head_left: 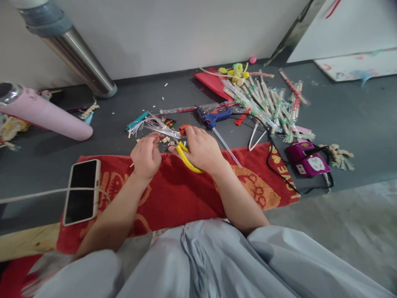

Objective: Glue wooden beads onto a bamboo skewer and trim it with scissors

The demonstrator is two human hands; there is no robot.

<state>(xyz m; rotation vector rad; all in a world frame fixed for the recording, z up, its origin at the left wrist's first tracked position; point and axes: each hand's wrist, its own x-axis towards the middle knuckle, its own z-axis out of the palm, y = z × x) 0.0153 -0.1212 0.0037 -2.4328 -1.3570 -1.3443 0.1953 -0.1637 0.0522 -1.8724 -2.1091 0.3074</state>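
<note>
The scissors (176,142) with yellow handles are in my right hand (201,151), over the far edge of the red mat (173,194) that lies on the floor. My fingers are curled tight around the yellow loops. The shiny blades point left, toward my left hand (145,157). My left hand is pinching something tiny between the fingertips, right by the blades. It is too small for me to tell what it is.

Closest to me, on the near left part of the mat, is my phone (82,190) with a white cable lying across it. It is well apart from my hands.

Just past my hands, little pale cut bits (166,140) lie on the dark floor (341,120) beside the mat's far edge. So I think some cutting is done already.

A bit farther is the blue glue gun (215,117), with a clear glue stick poking out the back. Its black cord runs to the purple plug box (305,159) on the right, near the mat's right corner. The glue gun is lying down and no hand is on it.

Farthest away, by the wall, is a big pile of wrapped sticks (266,103), next to a red sheet (214,82). The pile is large, so I think a lot is left to do. A pink bottle (46,116) lies on its side far to the left.
</note>
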